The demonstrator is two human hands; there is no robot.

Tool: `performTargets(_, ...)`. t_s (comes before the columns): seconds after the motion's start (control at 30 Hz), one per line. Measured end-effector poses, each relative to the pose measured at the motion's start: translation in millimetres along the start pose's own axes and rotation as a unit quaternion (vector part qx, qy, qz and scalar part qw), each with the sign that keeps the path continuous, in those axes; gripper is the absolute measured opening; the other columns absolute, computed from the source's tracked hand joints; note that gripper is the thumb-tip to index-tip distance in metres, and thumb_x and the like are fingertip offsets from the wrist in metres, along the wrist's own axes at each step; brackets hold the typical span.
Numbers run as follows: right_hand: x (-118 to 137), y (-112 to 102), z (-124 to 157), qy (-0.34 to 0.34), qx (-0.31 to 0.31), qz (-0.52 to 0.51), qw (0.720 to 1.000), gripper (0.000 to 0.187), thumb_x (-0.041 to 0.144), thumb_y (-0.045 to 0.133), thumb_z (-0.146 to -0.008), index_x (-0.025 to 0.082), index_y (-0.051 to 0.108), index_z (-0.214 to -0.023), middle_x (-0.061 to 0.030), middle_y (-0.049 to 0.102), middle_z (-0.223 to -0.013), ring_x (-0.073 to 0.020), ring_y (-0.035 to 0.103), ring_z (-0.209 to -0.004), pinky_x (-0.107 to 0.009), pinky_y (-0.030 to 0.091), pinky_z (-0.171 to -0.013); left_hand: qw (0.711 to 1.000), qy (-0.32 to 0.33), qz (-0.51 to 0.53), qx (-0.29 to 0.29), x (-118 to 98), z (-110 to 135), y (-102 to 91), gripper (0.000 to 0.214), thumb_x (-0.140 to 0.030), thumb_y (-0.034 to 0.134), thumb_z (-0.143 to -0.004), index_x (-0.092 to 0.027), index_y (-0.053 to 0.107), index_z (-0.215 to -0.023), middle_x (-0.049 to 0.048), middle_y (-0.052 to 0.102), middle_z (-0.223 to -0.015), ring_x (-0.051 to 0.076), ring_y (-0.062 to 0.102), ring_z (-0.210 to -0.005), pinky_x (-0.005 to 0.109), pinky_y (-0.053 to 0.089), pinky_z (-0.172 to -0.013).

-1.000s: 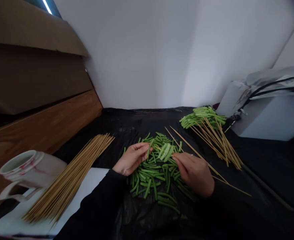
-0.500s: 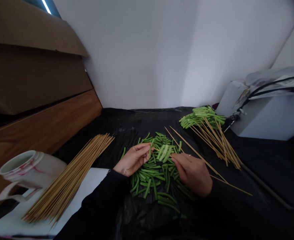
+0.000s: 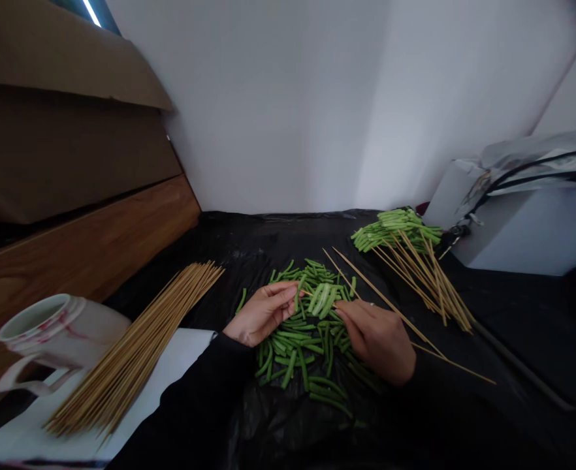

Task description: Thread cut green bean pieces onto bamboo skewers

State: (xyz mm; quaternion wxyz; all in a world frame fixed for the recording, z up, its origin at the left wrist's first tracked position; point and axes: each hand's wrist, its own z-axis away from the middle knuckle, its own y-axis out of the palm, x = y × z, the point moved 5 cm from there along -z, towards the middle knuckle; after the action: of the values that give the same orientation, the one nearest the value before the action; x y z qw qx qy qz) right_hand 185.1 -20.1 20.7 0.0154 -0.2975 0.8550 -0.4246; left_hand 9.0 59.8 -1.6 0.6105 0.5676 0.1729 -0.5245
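Note:
Over a loose pile of cut green beans, my right hand is closed around a bamboo skewer. Several bean pieces are threaded side by side on that skewer. My left hand pinches one green bean piece between thumb and fingers, at the skewer's tip. Whether the tip has entered this piece I cannot tell. The rest of the skewer is hidden inside my right hand.
A thick bundle of bamboo skewers lies at left beside a white mug on its side. Filled bean skewers are stacked at back right. Loose skewers lie right of the pile. A white box and cardboard box flank the black sheet.
Hardly anything differs. My left hand with its bean piece has shifted very slightly to the right; my right hand and the skewer stay in place.

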Motion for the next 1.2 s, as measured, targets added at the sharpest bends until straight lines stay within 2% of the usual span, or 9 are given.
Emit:
performTargets(0.27,2,1,0,0.002,0.01,0.006,1.0,0.025,0.012,0.041,-0.09,0.017,0.063,-0.1,-0.0041,0.066,-0.081,-0.0141,0.061,-0.075,-0.026,0.043,-0.073,0.999,0.021,-0.04,0.009,-1,2,3.4,0.024,-0.017,0.081,-0.064,-0.011,0.073,-0.085,0.0041,0.07,-0.075,0.006,0.059,-0.064,0.016,0.047,-0.062)
performTargets(0.5,2,3,1,0.017,0.012,-0.02,1.0,0.023,0.013,0.041,-0.092,0.016,0.063,-0.096,-0.0056,0.067,-0.085,-0.0149,0.064,-0.082,-0.026,0.044,-0.078,0.997,0.037,-0.06,-0.004,3,-1,0.5,0.024,-0.02,0.083,-0.061,-0.012,0.075,-0.083,0.0048,0.071,-0.078,0.007,0.059,-0.067,0.019,0.045,-0.067)
performTargets(0.7,2,4,1,0.029,0.011,-0.033,0.999,0.022,0.016,0.04,-0.093,0.017,0.062,-0.094,-0.0057,0.068,-0.086,-0.0144,0.064,-0.083,-0.024,0.044,-0.075,0.985,0.107,-0.136,-0.024,-2,0,3.9,0.024,-0.023,0.082,-0.061,-0.013,0.075,-0.081,0.0046,0.071,-0.074,0.008,0.053,-0.059,0.022,0.042,-0.061)
performTargets(0.87,1,7,3,0.032,0.02,-0.023,0.999,0.022,0.014,0.041,-0.092,0.017,0.062,-0.094,-0.0052,0.067,-0.084,-0.0145,0.063,-0.079,-0.025,0.044,-0.074,0.967,0.147,-0.206,-0.035,-4,-1,4.0,0.023,-0.026,0.08,-0.063,-0.013,0.076,-0.082,0.0065,0.073,-0.076,0.011,0.055,-0.061,0.024,0.042,-0.062)
performTargets(1.0,1,8,4,0.024,0.024,-0.013,0.999,0.023,0.011,0.04,-0.09,0.017,0.062,-0.094,-0.0054,0.067,-0.084,-0.0152,0.062,-0.08,-0.026,0.043,-0.074,0.963,0.158,-0.216,-0.031,-4,-1,4.2,0.022,-0.027,0.079,-0.064,-0.014,0.076,-0.081,0.0061,0.073,-0.075,0.011,0.055,-0.06,0.025,0.042,-0.062)
performTargets(1.2,0,10,4,0.054,0.047,-0.04,0.997,0.023,0.016,0.037,-0.093,0.018,0.059,-0.087,-0.0038,0.066,-0.079,-0.0136,0.062,-0.075,-0.024,0.042,-0.07,0.964,0.153,-0.215,-0.022,-2,-2,4.0,0.022,-0.027,0.079,-0.064,-0.014,0.076,-0.082,0.0062,0.073,-0.076,0.01,0.053,-0.059,0.025,0.042,-0.062)
